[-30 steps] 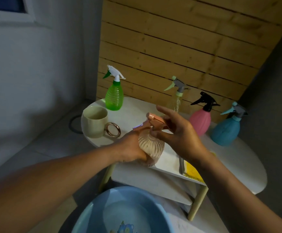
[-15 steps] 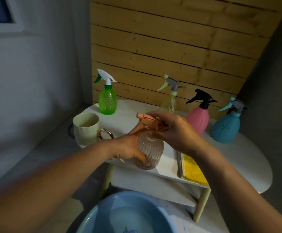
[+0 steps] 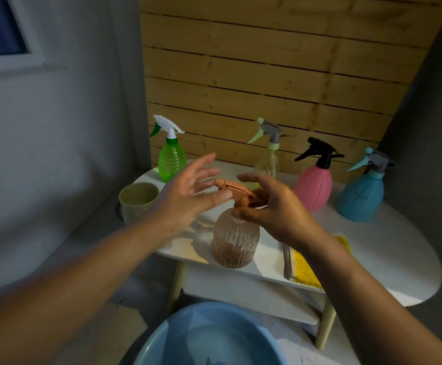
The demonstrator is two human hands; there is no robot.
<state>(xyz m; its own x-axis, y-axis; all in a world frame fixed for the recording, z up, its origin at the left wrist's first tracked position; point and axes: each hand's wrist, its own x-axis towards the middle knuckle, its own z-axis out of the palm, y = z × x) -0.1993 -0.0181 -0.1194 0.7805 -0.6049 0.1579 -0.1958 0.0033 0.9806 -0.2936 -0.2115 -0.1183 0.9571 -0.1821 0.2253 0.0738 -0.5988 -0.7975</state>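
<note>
Your right hand [image 3: 275, 206] has its grip closed narrowly, thumb and fingers curled round the neck and trigger head [image 3: 237, 188] of the peach spray bottle [image 3: 235, 238]. The bottle stands upright near the front edge of the white surface [image 3: 372, 246]. Your left hand [image 3: 185, 196] is spread wide and holds nothing, its fingers just beside the nozzle. Whether they touch it cannot be told.

Both forearms are bare all the way from the picture's lower corners to the wrists, broad near the camera and narrowing toward the hands. The left hand [image 3: 185, 198] and the right hand [image 3: 276, 210] are bare as well, with slim fingers; the left forearm looks blurred, the right sharper.
</note>
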